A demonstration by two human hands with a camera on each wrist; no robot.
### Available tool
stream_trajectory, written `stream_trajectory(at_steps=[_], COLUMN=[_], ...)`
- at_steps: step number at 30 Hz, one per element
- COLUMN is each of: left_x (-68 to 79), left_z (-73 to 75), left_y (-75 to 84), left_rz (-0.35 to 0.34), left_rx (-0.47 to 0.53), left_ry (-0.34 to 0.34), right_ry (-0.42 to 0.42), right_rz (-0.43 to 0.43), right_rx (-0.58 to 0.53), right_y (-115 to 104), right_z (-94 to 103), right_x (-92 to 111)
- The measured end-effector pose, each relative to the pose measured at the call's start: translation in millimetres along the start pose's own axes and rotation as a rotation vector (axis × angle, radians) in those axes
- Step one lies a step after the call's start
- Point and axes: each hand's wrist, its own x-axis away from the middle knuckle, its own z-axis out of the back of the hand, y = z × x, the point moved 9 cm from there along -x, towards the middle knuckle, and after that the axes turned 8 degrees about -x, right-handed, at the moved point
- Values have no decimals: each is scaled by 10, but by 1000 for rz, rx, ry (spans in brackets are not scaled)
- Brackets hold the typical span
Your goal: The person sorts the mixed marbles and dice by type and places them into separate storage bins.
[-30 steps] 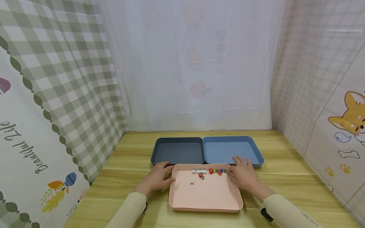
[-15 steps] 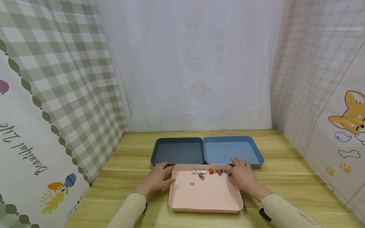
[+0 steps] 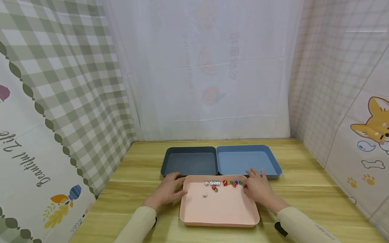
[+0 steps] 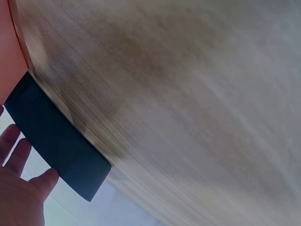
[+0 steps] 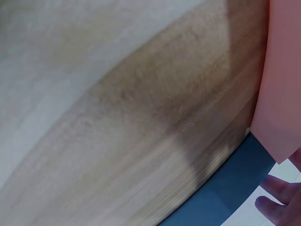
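A pink tray (image 3: pixel 219 209) stands nearest on the table. Along its far side sit several white dice (image 3: pixel 215 183), red dice (image 3: pixel 225 183) and small marbles, among them a green marble (image 3: pixel 216 190). One white die (image 3: pixel 204 194) lies apart, closer to the middle. My left hand (image 3: pixel 166 189) rests at the tray's left rim with fingers loosely spread. My right hand (image 3: pixel 258 186) reaches over the far right corner, thumb and index finger down inside beside the end of the marble row. Its other fingers stretch toward the blue tray. I cannot tell whether its fingertips hold a marble.
Behind the pink tray, a dark navy tray (image 3: pixel 190 163) and a blue tray (image 3: pixel 246 160) stand side by side, with nothing inside them. The wood-grain table (image 3: pixel 146 152) is enclosed by a checked cloth (image 3: pixel 91 77) at left and white cloths elsewhere.
The right hand has shifted slightly left and down at the tray corner. A dark green marble seen by its fingertips earlier is now hidden. The left hand stays put.
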Motion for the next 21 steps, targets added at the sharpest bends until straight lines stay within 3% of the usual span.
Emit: stream_trajectory(at_steps=[21], left_x=[12], left_z=[-3], left_y=[0], left_rz=[1], left_rx=[-32], left_ry=[-7], right_ry=[165], right_rz=[36], right_rx=[-172], right_y=[121], right_z=[262], right_x=[-182])
